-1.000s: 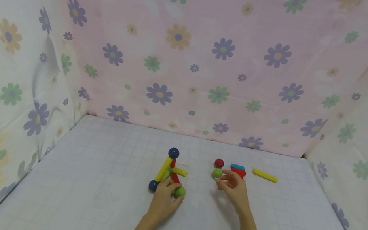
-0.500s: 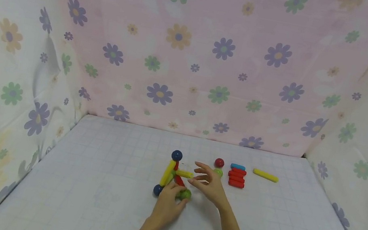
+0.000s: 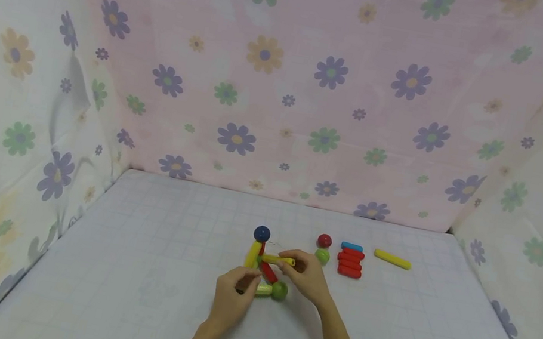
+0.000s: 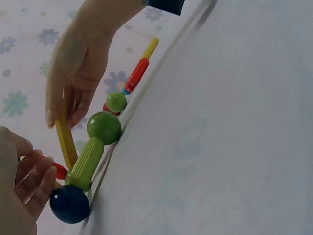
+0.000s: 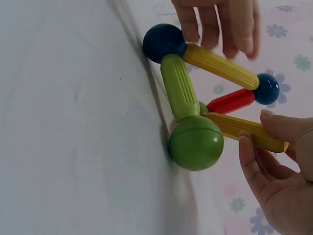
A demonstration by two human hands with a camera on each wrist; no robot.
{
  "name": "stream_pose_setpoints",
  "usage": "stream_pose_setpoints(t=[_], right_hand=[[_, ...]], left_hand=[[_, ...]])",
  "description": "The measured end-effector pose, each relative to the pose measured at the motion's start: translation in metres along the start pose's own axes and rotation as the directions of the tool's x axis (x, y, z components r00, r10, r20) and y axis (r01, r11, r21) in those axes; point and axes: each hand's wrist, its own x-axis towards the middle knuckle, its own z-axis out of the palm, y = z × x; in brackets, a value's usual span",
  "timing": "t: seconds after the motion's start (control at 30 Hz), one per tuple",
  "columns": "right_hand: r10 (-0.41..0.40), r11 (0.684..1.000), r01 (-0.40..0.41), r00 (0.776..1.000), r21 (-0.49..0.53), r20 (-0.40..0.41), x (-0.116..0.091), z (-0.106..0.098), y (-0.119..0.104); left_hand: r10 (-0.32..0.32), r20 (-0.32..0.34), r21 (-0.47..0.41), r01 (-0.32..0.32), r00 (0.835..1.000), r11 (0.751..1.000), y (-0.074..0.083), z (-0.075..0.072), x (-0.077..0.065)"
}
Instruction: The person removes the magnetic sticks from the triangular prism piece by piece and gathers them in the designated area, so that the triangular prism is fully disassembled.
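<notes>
A magnetic rod-and-ball frame lies on the table, joining blue balls (image 3: 262, 234), a green ball (image 5: 195, 143), red rods (image 3: 269, 273), a ribbed light-green rod (image 5: 179, 87) and a yellow rod (image 5: 222, 66). My right hand (image 3: 309, 277) pinches another yellow rod (image 5: 247, 131) between thumb and fingers; its far end meets the frame near a smaller-looking green ball. Close by the near blue ball (image 4: 70, 203), my left hand (image 3: 231, 297) has its fingers loosely bent. In the right wrist view these fingers hang beside the upper yellow rod, overlapping it.
Right of the frame are a loose red ball (image 3: 324, 240) and green ball (image 3: 322, 256). Beyond them lie several red rods (image 3: 349, 272), a blue rod (image 3: 352, 247) and a yellow rod (image 3: 392, 259). Flowered cloth (image 3: 288, 75) walls in the table.
My right hand has come left from the loose balls and taken hold of the jutting yellow rod. My left hand has slid off the green ball toward the blue one; the frame has shifted slightly right.
</notes>
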Motion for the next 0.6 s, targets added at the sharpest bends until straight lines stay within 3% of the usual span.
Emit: stream_pose_setpoints(t=[0.1, 0.2, 0.3, 0.4, 0.47, 0.6], right_hand=[[0.019, 1.000, -0.020, 1.000, 0.018, 0.011, -0.003, -0.004, 0.002], [0.022, 0.999, -0.023, 0.999, 0.044, 0.026, -0.006, -0.008, 0.005], [0.020, 0.998, -0.022, 0.999, 0.059, 0.040, -0.007, -0.009, 0.008], [0.026, 0.997, -0.030, 0.998, 0.073, 0.055, -0.008, -0.009, 0.010], [0.036, 0.996, -0.041, 0.997, 0.083, 0.064, -0.009, -0.009, 0.011], [0.045, 0.993, -0.053, 0.996, 0.104, 0.077, -0.009, -0.007, 0.019]], left_hand=[[-0.034, -0.118, 0.017, 0.037, 0.992, 0.999, -0.003, -0.007, 0.004], [-0.085, -0.135, 0.062, 0.094, 0.987, 0.994, -0.007, -0.013, 0.010], [-0.135, -0.060, 0.089, 0.140, 0.989, 0.986, -0.013, -0.016, 0.015], [-0.173, 0.060, 0.085, 0.168, 0.983, 0.982, -0.021, -0.017, 0.017], [-0.206, 0.148, 0.074, 0.197, 0.967, 0.978, -0.026, -0.017, 0.017], [-0.264, 0.293, 0.078, 0.253, 0.919, 0.964, -0.035, -0.016, 0.015]])
